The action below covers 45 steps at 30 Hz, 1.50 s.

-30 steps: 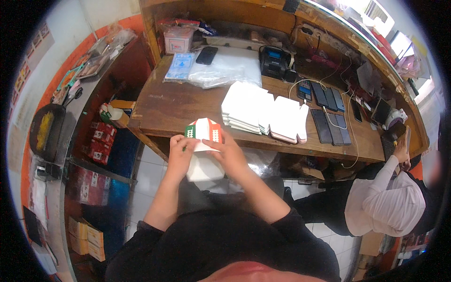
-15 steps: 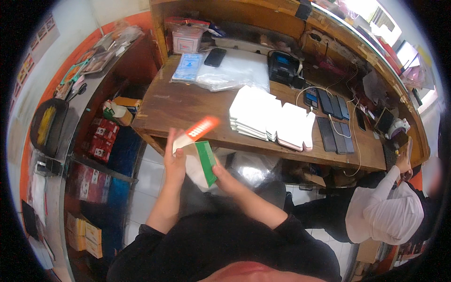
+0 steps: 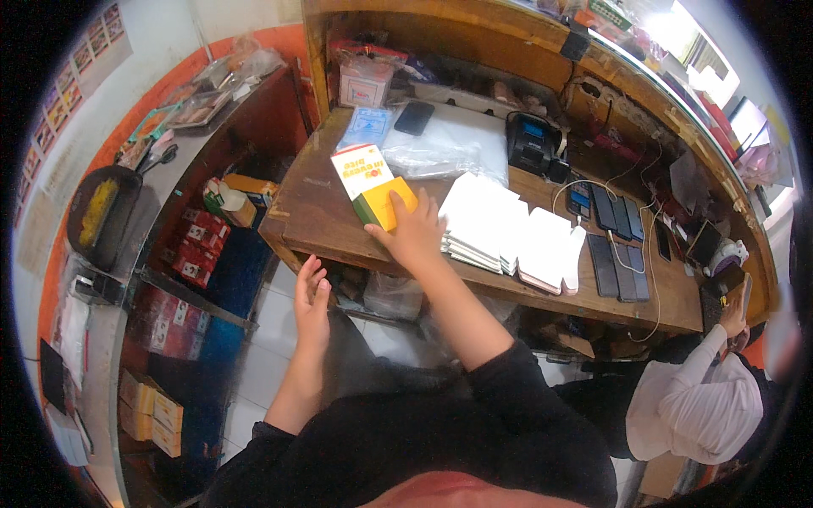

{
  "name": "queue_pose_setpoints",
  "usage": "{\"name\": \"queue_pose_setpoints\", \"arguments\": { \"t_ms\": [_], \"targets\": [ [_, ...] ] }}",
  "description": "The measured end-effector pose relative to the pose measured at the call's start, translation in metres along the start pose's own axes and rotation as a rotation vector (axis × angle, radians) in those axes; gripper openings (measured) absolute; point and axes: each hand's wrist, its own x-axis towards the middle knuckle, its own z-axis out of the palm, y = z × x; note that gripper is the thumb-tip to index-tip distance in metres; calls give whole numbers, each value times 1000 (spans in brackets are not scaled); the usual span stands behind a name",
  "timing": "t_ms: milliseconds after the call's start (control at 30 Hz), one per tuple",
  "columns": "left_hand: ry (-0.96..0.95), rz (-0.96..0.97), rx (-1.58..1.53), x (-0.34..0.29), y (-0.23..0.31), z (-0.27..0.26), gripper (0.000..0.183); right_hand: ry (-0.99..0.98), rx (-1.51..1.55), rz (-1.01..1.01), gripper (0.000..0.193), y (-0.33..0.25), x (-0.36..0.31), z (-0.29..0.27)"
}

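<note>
Over the near-left part of the long brown wooden desk (image 3: 301,207), left of the stepped stack of flat white cards (image 3: 484,213), your right hand (image 3: 412,227) has the yellow, white and green paperboard carton (image 3: 373,184) between thumb and fingers: the thumb sits by the green side, the fingers reach across the yellow face. Your left hand (image 3: 312,309) stands apart, in front of the desk edge, its fingers loosely parted and holding nothing. Your right fingers cover part of the yellow face, and you cannot tell whether the carton's underside bears on the wood. At the far right, the dark rim hides part of the co-worker in white (image 3: 690,402). Half a second ago you had both hands at the carton before the desk edge; now your left has let go and the carton is farther forward
</note>
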Motion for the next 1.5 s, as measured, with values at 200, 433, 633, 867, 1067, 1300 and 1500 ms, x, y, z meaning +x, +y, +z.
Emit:
{"name": "queue_pose_setpoints", "arguments": {
  "t_ms": [200,433,633,867,1067,1300,1500],
  "targets": [
    [17,-34,61,-2,-4,-10,48,-35,-243,21,70,90,-14,-45],
    [-63,-71,-4,-2,-5,10,46,-344,-182,-158,38,148,-22,-71],
    [-122,-24,8,-4,-6,17,49,-235,-178,-210,19,166,-10,-53],
    [-126,-19,26,-7,1,16,47,362,137,-58,10,165,-20,-82],
    [-121,441,384,-31,25,26,63,160,241,-184,24,80,-89,-191],
    [-583,201,459,-59,14,45,31,-360,372,-195,24,43,-166,-142],
    [-458,-157,644,-64,-1,48,27,-185,438,-34,18,50,-182,-71]
  ]
}}
